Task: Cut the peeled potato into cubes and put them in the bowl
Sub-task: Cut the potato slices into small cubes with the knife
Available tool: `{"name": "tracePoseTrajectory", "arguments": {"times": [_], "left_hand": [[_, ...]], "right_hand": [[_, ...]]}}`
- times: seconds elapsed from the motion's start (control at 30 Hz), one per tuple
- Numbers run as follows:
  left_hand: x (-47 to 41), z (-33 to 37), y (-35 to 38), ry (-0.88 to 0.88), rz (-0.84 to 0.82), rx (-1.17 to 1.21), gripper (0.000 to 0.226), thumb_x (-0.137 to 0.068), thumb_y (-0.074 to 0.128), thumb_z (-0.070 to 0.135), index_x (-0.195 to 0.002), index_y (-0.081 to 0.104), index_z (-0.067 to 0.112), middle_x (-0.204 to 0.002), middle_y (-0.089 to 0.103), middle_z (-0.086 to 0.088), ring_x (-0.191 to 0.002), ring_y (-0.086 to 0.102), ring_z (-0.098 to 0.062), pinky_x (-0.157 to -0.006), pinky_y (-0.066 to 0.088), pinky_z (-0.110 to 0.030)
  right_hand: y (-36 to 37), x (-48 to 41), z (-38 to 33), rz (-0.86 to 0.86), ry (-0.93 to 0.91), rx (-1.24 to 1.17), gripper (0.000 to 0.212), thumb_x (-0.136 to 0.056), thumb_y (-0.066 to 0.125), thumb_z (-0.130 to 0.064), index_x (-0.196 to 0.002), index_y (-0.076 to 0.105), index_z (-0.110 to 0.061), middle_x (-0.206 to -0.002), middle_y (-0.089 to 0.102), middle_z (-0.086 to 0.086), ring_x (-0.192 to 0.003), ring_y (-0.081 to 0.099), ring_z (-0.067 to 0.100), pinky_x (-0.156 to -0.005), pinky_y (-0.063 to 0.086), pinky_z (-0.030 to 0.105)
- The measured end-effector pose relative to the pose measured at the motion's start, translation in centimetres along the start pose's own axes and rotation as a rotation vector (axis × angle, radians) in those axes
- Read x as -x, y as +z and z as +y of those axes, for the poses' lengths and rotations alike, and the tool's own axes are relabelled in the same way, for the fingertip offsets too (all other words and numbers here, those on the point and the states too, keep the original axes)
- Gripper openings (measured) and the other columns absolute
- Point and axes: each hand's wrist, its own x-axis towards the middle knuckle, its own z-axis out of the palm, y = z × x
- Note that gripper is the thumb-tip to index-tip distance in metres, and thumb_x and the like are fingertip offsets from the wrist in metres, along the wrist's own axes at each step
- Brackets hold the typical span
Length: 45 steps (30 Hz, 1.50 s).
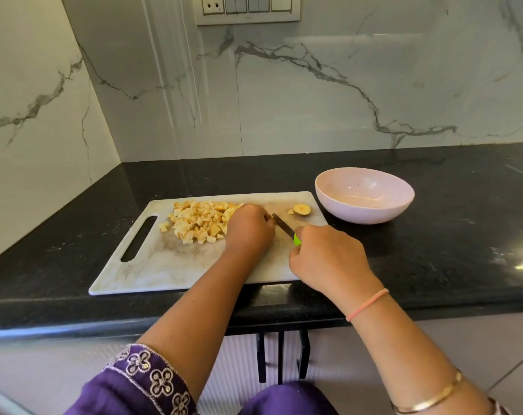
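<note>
The potato cubes [199, 221] lie in a loose heap on the far left part of the cutting board [176, 265]. None are in the bowl [365, 212], which stands on the dark counter [434, 235] just off the board's far right corner and shows no potato inside. It seems to be set there so the heap can be carried or swept across without a long reach.

A round end slice [301, 209] lies apart near that same corner with a small chip beside it, probably pushed clear of the cutting.

The left hand [249, 229] sits knuckles-up at the right edge of the heap, its fingers curled down tight toward the board. Whatever they pin is hidden beneath the hand. It is likely a last bit of potato, with the fingertips tucked back from the edge for safety.

The right hand [326, 256] has its fingers wrapped closed round the green handle of the knife [282, 226]. The blade points far and left, low over the board, and its tip meets the left hand's curled fingers.

The cutting looks almost finished, and the move to the bowl is not yet begun
</note>
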Motion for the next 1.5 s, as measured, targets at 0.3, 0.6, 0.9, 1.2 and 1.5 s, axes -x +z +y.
{"name": "tracePoseTrajectory", "arguments": {"times": [0.3, 0.6, 0.9, 1.2, 1.5], "left_hand": [[0.4, -0.3, 0.0, 0.02, 0.022, 0.025, 0.021, -0.092, 0.051, 0.011, -0.102, 0.07, 0.007, -0.099, 0.068, -0.008, -0.091, 0.062, -0.021, -0.075, 0.047, -0.026], [0.7, 0.0, 0.6, 0.351, -0.043, -0.193, 0.031, -0.096, 0.046, 0.031, -0.118, 0.067, 0.027, -0.126, 0.061, 0.005, -0.108, 0.049, -0.022, -0.088, 0.039, -0.03], [0.6, 0.0, 0.4, 0.203, 0.086, -0.283, 0.031, -0.096, 0.043, 0.023, -0.109, 0.071, 0.015, -0.117, 0.064, 0.0, -0.106, 0.049, -0.023, -0.086, 0.041, -0.033], [1.0, 0.3, -0.4, 0.068, 0.111, -0.214, 0.03, -0.097, 0.047, 0.02, -0.125, 0.059, 0.021, -0.13, 0.055, 0.002, -0.12, 0.041, -0.022, -0.093, 0.035, -0.032], [0.9, 0.2, 0.0, 0.211, -0.012, -0.153, 0.03, -0.095, 0.048, 0.029, -0.118, 0.066, 0.028, -0.118, 0.066, 0.01, -0.115, 0.046, -0.02, -0.092, 0.037, -0.034]], "right_hand": [[-2.4, 1.3, 1.6, -0.049, 0.053, -0.057, 0.022, -0.091, 0.045, -0.028, -0.105, 0.06, -0.021, -0.086, 0.059, 0.001, -0.079, 0.054, 0.023, -0.063, 0.039, 0.029], [-0.4, -0.2, 2.3, 0.094, 0.136, -0.033, 0.028, -0.094, 0.043, -0.029, -0.114, 0.059, -0.02, -0.099, 0.063, 0.004, -0.087, 0.058, 0.026, -0.064, 0.037, 0.029], [0.0, -1.0, 1.7, 0.064, 0.121, 0.065, 0.022, -0.094, 0.044, -0.025, -0.108, 0.059, -0.017, -0.098, 0.062, 0.004, -0.092, 0.06, 0.026, -0.065, 0.035, 0.028], [0.6, -0.7, 1.6, 0.135, 0.074, -0.025, 0.028, -0.094, 0.044, -0.029, -0.115, 0.06, -0.021, -0.079, 0.052, 0.0, -0.08, 0.059, 0.024, -0.062, 0.038, 0.028], [0.9, -1.3, 2.7, 0.135, 0.097, -0.211, 0.036, -0.095, 0.041, -0.03, -0.129, 0.054, -0.027, -0.09, 0.064, 0.007, -0.085, 0.058, 0.029, -0.066, 0.045, 0.032]]}}
